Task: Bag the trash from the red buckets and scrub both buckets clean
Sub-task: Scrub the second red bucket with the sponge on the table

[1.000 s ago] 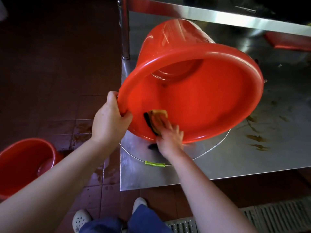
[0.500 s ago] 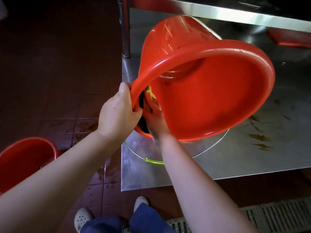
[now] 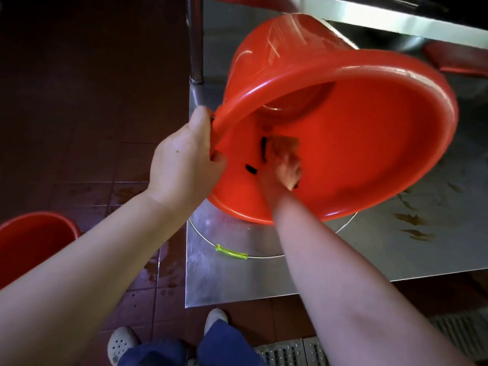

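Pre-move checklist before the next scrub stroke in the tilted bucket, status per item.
1. Left hand grips bucket rim: ok.
2. Right hand holds sponge against the inner wall: ok.
3. Bucket tilted, lower rim on table, mouth toward the person: ok.
4. Inside clean: cannot tell; dark bit beside the sponge may be dirt.
5. Table surface clean: not ok, brown smears at right.
6. Second bucket on floor scrubbed: cannot tell.
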The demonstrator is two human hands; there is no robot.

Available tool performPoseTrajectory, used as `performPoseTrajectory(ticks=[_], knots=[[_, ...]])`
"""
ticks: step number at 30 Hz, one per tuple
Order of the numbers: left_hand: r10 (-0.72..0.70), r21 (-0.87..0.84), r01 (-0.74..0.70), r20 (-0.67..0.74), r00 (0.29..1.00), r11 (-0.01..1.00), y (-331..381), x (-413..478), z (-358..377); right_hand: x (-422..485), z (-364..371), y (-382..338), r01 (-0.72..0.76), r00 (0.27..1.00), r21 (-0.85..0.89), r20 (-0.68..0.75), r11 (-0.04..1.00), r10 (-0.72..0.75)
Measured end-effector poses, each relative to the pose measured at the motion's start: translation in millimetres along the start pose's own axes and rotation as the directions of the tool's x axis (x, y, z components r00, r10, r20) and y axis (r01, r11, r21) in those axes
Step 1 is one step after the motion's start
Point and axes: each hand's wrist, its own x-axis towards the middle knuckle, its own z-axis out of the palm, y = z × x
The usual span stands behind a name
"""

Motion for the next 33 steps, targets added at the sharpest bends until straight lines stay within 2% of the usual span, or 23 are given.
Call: performPoseTrajectory(ticks=[2,4,6,8,9,11,12,14,17,19,21,22,24,26,28,29,31,33], knots=[[0.024,0.006,-0.024,-0.004,1.000,1.000,-1.0,1.4,1.0,3.4,2.9,-27.9,0.037,0.986,0.221,0.150,0.975,-0.072],[0.031,0.018,-0.031,-0.013,0.999,0.999,-3.9,1.7,1.1,7.9,6.3,-36.1,0.129,0.971,0.348,0.146,0.928,-0.190],[0.029,0.037,-0.029,-0.014,0.999,0.999,-5.5,2.1,0.2,12.9,8.9,-19.9,0.313,0.940,0.243,0.061,0.918,-0.337],[0.011,0.050,-0.011,-0.002,1.000,0.999,-5.0,2.6,-1.0,27.5,8.1,7.2,0.484,0.875,-0.019,-0.010,0.875,-0.484],[0.003,0.049,-0.003,0.001,1.000,0.999,-4.2,2.7,-1.4,39.3,3.9,20.0,0.487,0.867,-0.182,-0.017,0.854,-0.498],[-0.002,0.044,0.003,-0.005,1.000,0.999,-2.2,2.8,-1.6,63.9,-12.0,35.7,0.352,0.909,-0.408,-0.066,0.842,-0.412],[0.000,0.043,0.000,-0.012,1.000,0.999,-1.3,3.0,-1.2,73.3,-22.2,39.2,0.274,0.928,-0.440,-0.113,0.855,-0.356],[0.019,0.043,-0.018,-0.023,1.000,0.999,-0.3,5.3,-0.5,83.3,-30.9,39.7,0.141,0.947,-0.397,-0.212,0.907,-0.240],[0.101,0.064,-0.099,-0.018,0.995,0.993,2.4,9.8,1.2,83.9,-13.6,21.0,-0.047,0.973,-0.201,-0.231,0.979,-0.001],[0.173,0.101,-0.171,-0.012,0.985,0.980,6.4,13.6,2.0,77.2,1.5,-5.6,-0.129,0.982,-0.006,-0.141,0.992,0.126],[0.200,0.127,-0.198,-0.006,0.980,0.972,9.2,16.5,1.7,71.8,10.2,-34.6,-0.102,0.994,0.297,0.072,0.949,0.085],[0.198,0.130,-0.196,-0.006,0.980,0.972,9.3,17.4,1.2,66.3,9.0,-48.0,-0.094,0.989,0.494,0.149,0.864,0.022],[0.184,0.132,-0.182,-0.005,0.983,0.975,8.1,18.3,0.1,48.6,7.7,-61.8,-0.036,0.988,0.740,0.129,0.671,-0.088],[0.177,0.143,-0.175,-0.002,0.984,0.974,7.2,18.3,-0.8,13.8,8.0,-55.5,0.084,0.978,0.781,0.055,0.618,-0.201],[0.178,0.157,-0.178,0.010,0.984,0.971,7.9,18.2,-1.4,-24.3,12.9,-27.4,0.278,0.932,0.669,-0.014,0.689,-0.362],[0.174,0.159,-0.175,0.018,0.985,0.972,8.4,17.6,-2.2,-39.2,17.1,-6.3,0.368,0.904,0.537,-0.015,0.759,-0.427],[0.155,0.152,-0.157,0.028,0.988,0.976,8.1,15.4,-4.0,-60.3,11.2,40.6,0.514,0.855,0.143,0.000,0.846,-0.519],[0.134,0.144,-0.135,0.020,0.991,0.980,9.0,13.1,-5.4,-56.8,-8.0,83.1,0.539,0.832,-0.234,-0.001,0.809,-0.555]])
